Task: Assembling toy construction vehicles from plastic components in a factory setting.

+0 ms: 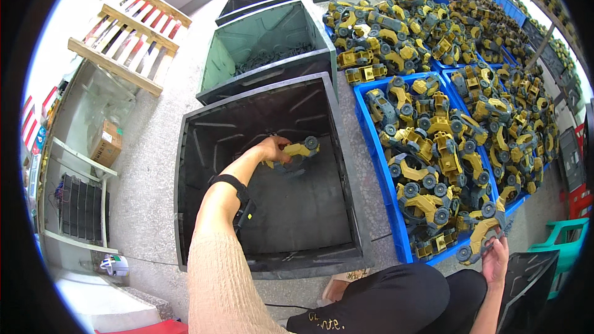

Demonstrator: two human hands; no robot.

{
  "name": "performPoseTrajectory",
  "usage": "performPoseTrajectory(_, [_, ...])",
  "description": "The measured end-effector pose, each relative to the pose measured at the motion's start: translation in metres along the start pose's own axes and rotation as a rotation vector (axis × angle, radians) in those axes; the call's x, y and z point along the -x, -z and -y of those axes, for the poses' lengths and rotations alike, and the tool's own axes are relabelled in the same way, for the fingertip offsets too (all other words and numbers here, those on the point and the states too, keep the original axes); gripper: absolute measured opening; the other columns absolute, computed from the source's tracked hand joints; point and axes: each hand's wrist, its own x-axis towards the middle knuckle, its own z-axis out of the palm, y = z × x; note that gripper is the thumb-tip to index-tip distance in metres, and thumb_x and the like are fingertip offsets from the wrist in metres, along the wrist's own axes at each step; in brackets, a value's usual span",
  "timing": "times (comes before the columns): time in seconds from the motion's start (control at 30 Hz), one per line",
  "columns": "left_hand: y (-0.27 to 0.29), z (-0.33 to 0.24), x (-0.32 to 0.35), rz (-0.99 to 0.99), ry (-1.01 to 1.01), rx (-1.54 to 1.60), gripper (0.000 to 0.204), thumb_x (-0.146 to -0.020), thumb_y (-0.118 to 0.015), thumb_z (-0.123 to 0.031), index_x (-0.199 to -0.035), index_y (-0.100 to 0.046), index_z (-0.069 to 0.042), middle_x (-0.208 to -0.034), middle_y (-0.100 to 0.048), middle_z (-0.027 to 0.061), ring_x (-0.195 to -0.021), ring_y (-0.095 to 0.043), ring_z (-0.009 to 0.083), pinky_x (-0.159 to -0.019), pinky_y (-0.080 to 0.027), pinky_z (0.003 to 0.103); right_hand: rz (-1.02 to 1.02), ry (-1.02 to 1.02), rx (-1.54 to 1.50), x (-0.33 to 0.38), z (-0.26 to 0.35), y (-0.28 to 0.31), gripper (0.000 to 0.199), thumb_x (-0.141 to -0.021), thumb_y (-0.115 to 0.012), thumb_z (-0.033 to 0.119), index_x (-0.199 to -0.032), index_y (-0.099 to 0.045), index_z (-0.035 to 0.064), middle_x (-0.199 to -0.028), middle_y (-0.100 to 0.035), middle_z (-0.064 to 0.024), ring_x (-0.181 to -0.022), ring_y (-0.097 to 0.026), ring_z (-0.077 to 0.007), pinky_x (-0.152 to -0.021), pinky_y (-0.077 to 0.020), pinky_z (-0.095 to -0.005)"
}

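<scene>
My left hand (272, 150) reaches down into a large black bin (297, 219), its fingers closed on a yellow and dark grey toy truck (301, 149) with black wheels. Just beneath that truck is something dark and blurred, which I cannot make out. At the lower right, my right hand (496, 258) grips another yellow and grey toy truck (481, 238) by its side. This one is at the near corner of a blue crate (401, 241), which is heaped with many similar toy trucks (440, 151).
Behind the black bin stands a greenish bin (272, 25) with dark parts inside. More blue crates of toy trucks (504, 111) fill the right. A wooden pallet (124, 43) and cardboard box (107, 142) are on the left. A green stool (566, 241) stands far right.
</scene>
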Motion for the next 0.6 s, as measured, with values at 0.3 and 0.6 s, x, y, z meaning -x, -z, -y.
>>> performPoseTrajectory(0.3, [-0.083,0.022,-0.050,-0.350,-0.032,-0.203,0.052,-0.073,-0.073,-0.031,-0.123,-0.059,-0.022,-0.125,-0.044,0.0149,-0.117,-0.041,0.0376,-0.097,-0.040,0.045,-0.098,0.025,-0.013,-0.004,-0.002,0.000,0.054,-0.088,-0.058,0.016,-0.135,-0.037,0.0007,-0.084,-0.049,0.0010,-0.078,-0.049,-0.0080,-0.061,-0.0404,-0.0207])
performPoseTrajectory(0.6, [-0.098,-0.010,-0.036,-0.899,-0.002,-0.032,0.050,-0.076,-0.070,-0.017,-0.120,-0.051,-0.004,-0.122,-0.043,0.0176,-0.114,-0.041,0.0387,-0.096,-0.040,0.044,-0.028,0.009,-0.090,-0.012,0.001,-0.018,0.051,-0.089,-0.055,0.014,-0.135,-0.037,0.0015,-0.088,-0.049,0.0012,-0.083,-0.047,-0.0096,-0.073,-0.0418,-0.0233])
